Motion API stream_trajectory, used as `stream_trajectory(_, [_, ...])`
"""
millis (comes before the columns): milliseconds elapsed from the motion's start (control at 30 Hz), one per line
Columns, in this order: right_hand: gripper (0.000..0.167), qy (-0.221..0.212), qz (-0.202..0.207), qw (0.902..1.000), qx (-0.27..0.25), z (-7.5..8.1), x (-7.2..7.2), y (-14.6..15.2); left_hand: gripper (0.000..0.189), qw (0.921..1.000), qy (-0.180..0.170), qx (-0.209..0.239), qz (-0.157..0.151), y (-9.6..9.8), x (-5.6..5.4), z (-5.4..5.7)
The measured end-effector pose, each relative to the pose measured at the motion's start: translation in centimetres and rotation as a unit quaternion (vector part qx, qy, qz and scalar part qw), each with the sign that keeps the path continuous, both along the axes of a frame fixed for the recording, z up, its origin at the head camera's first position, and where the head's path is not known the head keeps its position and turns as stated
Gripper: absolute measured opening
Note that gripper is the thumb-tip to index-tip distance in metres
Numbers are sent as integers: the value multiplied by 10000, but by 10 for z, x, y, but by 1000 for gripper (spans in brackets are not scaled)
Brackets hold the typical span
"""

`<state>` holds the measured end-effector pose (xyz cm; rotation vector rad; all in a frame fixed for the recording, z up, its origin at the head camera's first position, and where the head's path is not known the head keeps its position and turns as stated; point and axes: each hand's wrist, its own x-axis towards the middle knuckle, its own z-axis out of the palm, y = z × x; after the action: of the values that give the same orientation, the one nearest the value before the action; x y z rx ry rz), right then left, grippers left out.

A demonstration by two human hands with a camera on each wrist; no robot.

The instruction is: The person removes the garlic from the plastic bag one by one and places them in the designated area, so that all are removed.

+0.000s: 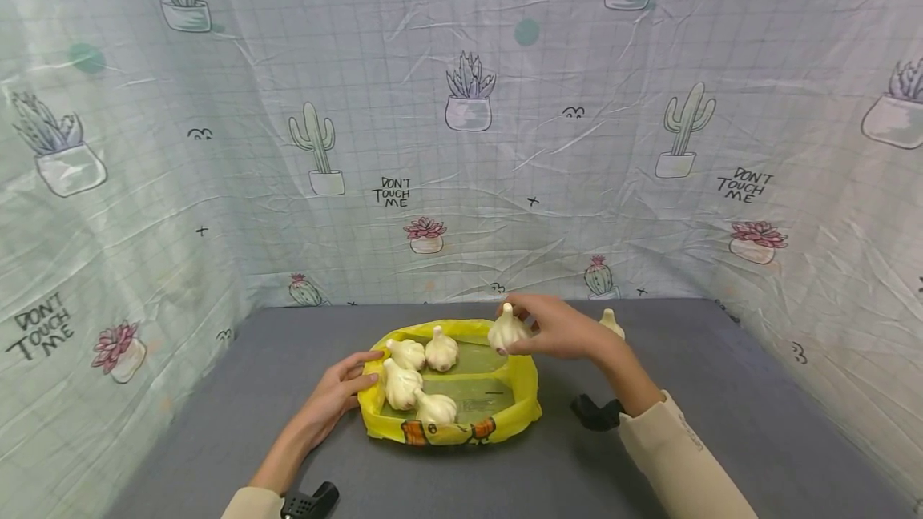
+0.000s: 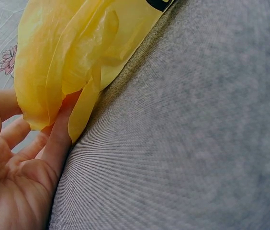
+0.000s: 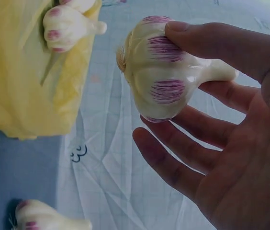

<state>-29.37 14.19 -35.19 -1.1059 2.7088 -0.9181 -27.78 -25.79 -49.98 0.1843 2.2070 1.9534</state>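
Observation:
A garlic bulb (image 1: 508, 330) is pinched between the thumb and fingers of my right hand (image 1: 558, 328), held up over the right rim of a yellow plastic bag (image 1: 530, 391). In the right wrist view this garlic bulb (image 3: 161, 72) shows purple streaks, its stem lying towards the palm. The bag stands with its mouth spread wide, and several garlic bulbs (image 1: 442, 349) lie inside, mostly on its left side. My left hand (image 1: 339, 395) touches the bag's outer left side with relaxed fingers; in the left wrist view a yellow fold (image 2: 84, 110) covers some fingertips.
Another garlic bulb (image 1: 611, 323) sits on the grey table (image 1: 288, 343) behind my right wrist, partly hidden. Black wrist devices (image 1: 597, 413) are worn on both arms. A cactus-printed curtain (image 1: 534, 158) encloses the table at the back and sides.

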Motion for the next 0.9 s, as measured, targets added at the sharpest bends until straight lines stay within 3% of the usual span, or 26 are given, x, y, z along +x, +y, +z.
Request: stream_trajectory(900, [45,-50,-608,9971,-448,-16,5,65,62,10000,70,-33,-33,1,3,1])
